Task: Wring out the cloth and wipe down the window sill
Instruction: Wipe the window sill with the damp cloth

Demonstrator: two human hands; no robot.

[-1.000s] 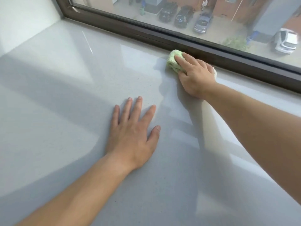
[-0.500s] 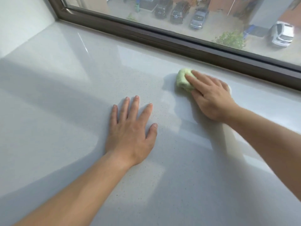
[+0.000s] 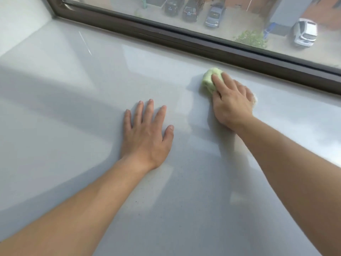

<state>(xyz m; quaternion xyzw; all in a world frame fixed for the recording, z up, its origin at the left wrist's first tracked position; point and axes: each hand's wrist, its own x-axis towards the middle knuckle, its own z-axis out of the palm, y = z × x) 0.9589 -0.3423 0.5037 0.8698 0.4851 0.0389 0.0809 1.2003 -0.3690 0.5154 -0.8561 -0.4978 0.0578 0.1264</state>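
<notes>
Cloth point(image 3: 209, 81) bunched under right hand point(image 3: 230, 102), pressed on sill point(image 3: 73, 126); left hand point(image 3: 146, 133) flat, fingers spread, beside it

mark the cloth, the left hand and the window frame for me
cloth point(image 3: 209, 81): head view, on the green bunched part left of the fingers.
left hand point(image 3: 146, 134): head view, back of the hand, flat on the sill.
window frame point(image 3: 184, 40): head view, dark lower rail.
</notes>
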